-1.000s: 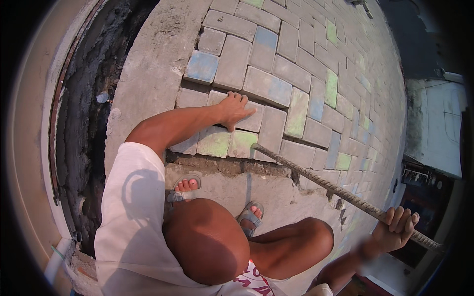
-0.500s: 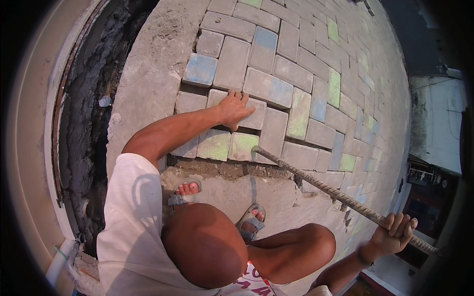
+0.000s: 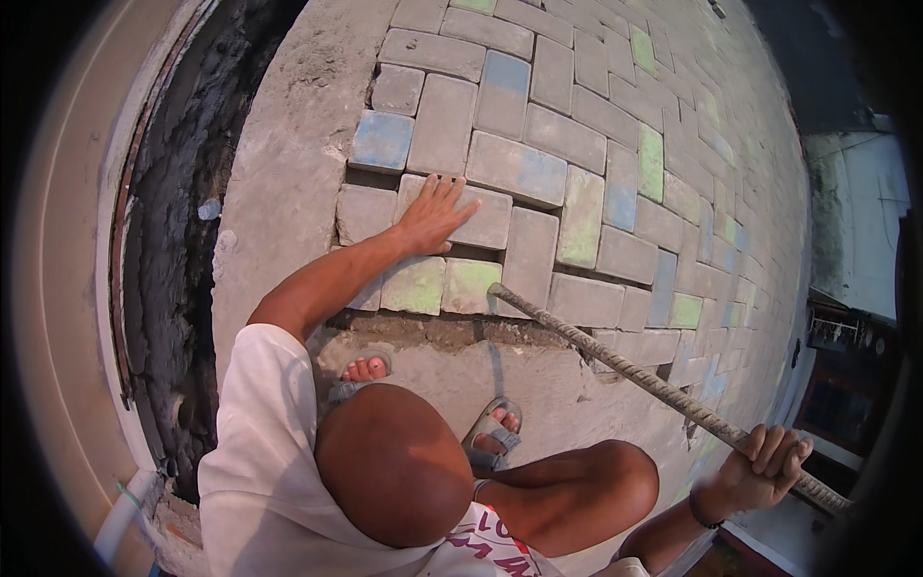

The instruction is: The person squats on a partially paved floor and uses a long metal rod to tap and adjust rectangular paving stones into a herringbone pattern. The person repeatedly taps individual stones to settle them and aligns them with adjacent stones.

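My left hand [image 3: 435,216] lies open, fingers spread, on a grey concrete paving block [image 3: 486,221]. Dark gaps show along that block's near and far edges. My right hand [image 3: 762,468], at the lower right, is wrapped round a long ribbed steel bar [image 3: 625,367]. The bar slants up to the left, and its far tip meets a small block with faded green paint [image 3: 470,286]. Another green-painted block [image 3: 413,287] sits left of that one. Beyond my left hand is a blue-painted block [image 3: 383,140], with a dark slot below it.
A broken edge [image 3: 433,332] of dirt runs between the blocks and the concrete where my sandalled feet [image 3: 497,428] rest. At left, past a concrete strip [image 3: 288,125], lies a dark open drain [image 3: 173,202] beside a pale wall [image 3: 62,269]. Paving stretches away to the upper right.
My left hand has slid slightly left on the block, its fingers now flatter and more spread. The bar's tip stays at the green-painted block, with my right hand still gripping the bar.
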Available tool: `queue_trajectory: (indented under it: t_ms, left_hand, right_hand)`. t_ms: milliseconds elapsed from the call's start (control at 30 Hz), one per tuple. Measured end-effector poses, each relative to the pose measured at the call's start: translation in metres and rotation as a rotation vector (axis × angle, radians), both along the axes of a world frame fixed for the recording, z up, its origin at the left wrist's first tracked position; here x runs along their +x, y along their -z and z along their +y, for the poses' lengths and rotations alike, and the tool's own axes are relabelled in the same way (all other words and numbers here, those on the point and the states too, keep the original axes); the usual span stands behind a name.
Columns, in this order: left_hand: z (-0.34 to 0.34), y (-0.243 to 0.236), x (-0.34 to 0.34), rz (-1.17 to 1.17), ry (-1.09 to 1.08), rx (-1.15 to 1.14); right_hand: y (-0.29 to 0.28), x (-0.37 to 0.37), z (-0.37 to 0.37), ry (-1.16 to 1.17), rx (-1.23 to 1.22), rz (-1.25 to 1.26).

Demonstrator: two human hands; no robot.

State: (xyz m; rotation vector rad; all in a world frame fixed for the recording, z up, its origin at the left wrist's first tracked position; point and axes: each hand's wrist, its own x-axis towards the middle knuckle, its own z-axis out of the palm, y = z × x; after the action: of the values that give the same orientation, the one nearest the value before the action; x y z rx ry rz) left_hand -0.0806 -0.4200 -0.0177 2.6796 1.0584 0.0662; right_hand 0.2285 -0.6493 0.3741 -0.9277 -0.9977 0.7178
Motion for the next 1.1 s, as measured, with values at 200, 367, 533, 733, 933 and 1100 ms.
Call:
queue_trajectory:
  t_ms: [200, 367, 533, 733, 933, 1100]
  left_hand:
    - [0.005, -0.007, 0.006, 0.004, -0.017, -0.018]
    - [0.015, -0.015, 0.009, 0.013, 0.038, -0.017]
    - [0.013, -0.018, 0.011, 0.016, 0.06, -0.038]
    - [0.009, -0.008, 0.006, 0.005, 0.035, -0.019]
    - [0.006, -0.007, 0.011, 0.046, -0.009, -0.068]
    - [0.009, -0.01, 0.008, 0.105, -0.018, -0.036]
  right_hand:
    - [0.002, -0.002, -0.008, 0.005, 0.029, 0.027]
    - [0.005, -0.002, -0.016, 0.039, 0.043, 0.022]
    - [0.011, -0.005, -0.026, 0.062, 0.057, 0.026]
    - [0.018, 0.0, -0.033, 0.125, 0.046, 0.011]
    - [0.009, -0.015, -0.024, -0.028, 0.085, -0.072]
    - [0.001, -0.028, -0.021, -0.102, 0.14, -0.108]
